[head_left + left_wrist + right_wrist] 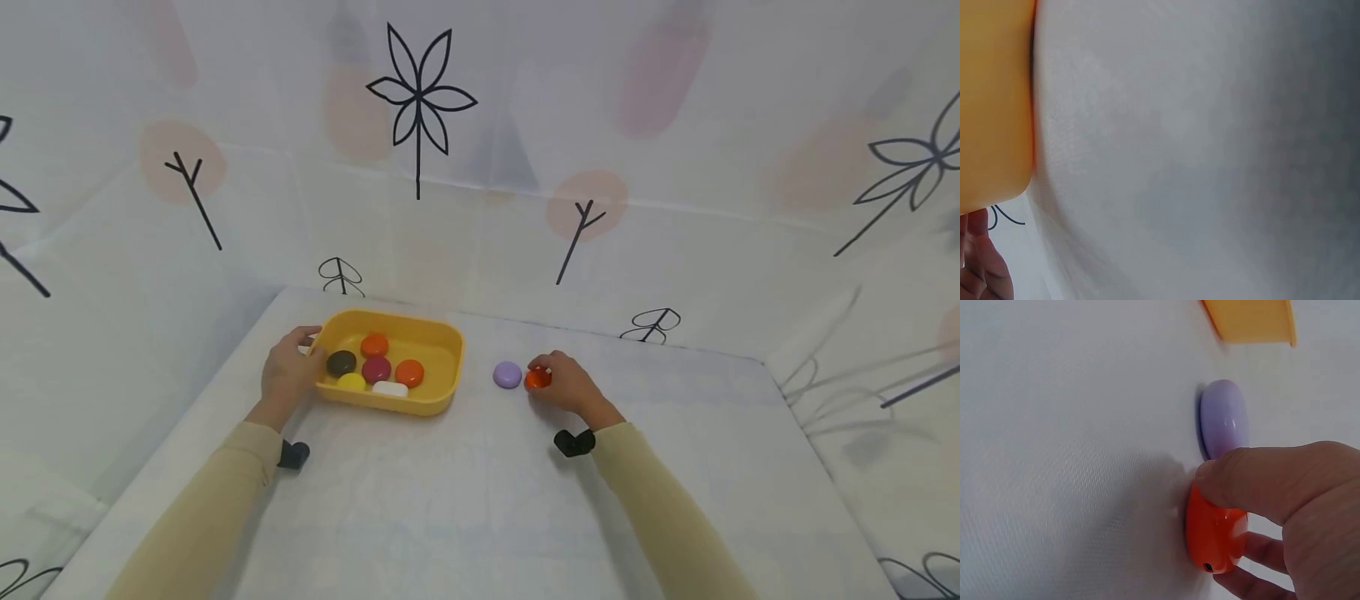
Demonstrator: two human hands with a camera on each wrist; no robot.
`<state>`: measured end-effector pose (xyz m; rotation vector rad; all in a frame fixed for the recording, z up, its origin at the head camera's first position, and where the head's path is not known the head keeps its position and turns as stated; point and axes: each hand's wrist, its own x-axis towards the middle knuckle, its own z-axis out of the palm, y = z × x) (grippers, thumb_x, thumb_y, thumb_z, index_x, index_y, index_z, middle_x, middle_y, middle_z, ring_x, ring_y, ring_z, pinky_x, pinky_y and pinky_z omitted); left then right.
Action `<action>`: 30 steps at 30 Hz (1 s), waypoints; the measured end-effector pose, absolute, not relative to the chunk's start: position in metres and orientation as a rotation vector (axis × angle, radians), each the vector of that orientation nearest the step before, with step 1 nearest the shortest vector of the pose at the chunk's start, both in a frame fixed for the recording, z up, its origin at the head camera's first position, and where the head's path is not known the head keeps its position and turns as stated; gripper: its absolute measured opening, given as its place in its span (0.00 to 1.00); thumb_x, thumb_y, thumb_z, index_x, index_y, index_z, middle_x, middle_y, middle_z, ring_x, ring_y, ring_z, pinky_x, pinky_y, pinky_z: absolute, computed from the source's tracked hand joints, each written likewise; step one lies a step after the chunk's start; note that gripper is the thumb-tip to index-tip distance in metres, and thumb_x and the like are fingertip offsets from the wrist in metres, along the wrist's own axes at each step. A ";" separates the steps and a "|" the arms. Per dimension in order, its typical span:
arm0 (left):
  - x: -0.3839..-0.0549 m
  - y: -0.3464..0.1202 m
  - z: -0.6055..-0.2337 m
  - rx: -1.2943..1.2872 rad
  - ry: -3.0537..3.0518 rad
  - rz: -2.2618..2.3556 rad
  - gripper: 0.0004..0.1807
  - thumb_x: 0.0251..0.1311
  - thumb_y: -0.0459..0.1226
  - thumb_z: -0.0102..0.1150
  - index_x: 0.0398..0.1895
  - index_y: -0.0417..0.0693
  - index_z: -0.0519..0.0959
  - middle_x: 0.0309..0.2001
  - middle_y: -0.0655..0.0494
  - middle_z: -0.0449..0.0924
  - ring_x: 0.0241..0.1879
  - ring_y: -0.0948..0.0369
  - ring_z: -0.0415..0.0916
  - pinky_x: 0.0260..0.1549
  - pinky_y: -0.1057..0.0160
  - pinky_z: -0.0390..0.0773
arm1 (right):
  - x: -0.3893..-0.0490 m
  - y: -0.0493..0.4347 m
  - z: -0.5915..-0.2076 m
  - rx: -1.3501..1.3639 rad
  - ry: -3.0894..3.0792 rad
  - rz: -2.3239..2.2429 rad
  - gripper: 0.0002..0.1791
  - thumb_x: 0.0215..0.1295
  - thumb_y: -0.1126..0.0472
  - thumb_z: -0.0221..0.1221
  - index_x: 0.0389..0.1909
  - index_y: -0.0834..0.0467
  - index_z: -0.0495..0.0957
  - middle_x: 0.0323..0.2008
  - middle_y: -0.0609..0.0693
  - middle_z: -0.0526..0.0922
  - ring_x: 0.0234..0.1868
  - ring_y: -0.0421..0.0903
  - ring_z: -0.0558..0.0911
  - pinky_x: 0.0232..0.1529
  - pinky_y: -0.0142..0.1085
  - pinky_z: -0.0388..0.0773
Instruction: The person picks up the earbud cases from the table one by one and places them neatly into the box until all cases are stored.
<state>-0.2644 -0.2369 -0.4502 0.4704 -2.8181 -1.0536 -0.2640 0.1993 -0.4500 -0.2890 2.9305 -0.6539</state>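
My left hand (288, 373) grips the left rim of a yellow plastic tray (405, 404), with the thumb over the edge. In the left wrist view, the tray's outer wall (994, 106) fills the left side, and part of the hand (985, 262) shows below it. Right of the tray, my right hand (572, 387) pinches a glossy orange-red rounded piece (1210, 534) between thumb and fingers, close over the cloth. A small dark slot shows at the piece's end. Beside it lies a lilac rounded piece (507, 375) of similar shape.
Inside the tray lie orange pieces (409, 372), a dark one (341, 363), a maroon one (377, 369), a yellow one (351, 382) and a white one (390, 388). White cloth (450, 500) covers the table. A patterned curtain (480, 233) hangs behind it.
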 end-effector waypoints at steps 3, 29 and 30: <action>-0.265 -0.237 -0.452 0.485 -2.821 -1.056 0.25 0.55 0.43 0.42 0.60 0.56 0.63 0.52 0.47 0.68 0.41 0.52 0.68 0.36 0.58 0.75 | -0.265 0.198 -0.451 -0.283 2.927 -0.652 0.19 0.48 0.55 0.60 0.45 0.50 0.74 0.41 0.50 0.72 0.44 0.48 0.70 0.47 0.42 0.72; -0.264 -0.236 -0.450 0.451 -2.815 -1.042 0.25 0.55 0.44 0.42 0.59 0.55 0.63 0.51 0.48 0.69 0.38 0.53 0.68 0.32 0.61 0.75 | -0.266 0.193 -0.442 -0.419 2.980 -0.725 0.22 0.46 0.51 0.56 0.47 0.49 0.73 0.45 0.49 0.73 0.45 0.49 0.71 0.43 0.42 0.71; -0.264 -0.236 -0.450 0.453 -2.815 -1.043 0.25 0.55 0.44 0.42 0.59 0.55 0.63 0.51 0.47 0.69 0.38 0.53 0.68 0.32 0.61 0.75 | -0.266 0.192 -0.441 -0.431 2.984 -0.735 0.23 0.46 0.52 0.56 0.47 0.50 0.73 0.45 0.49 0.73 0.46 0.49 0.71 0.43 0.42 0.72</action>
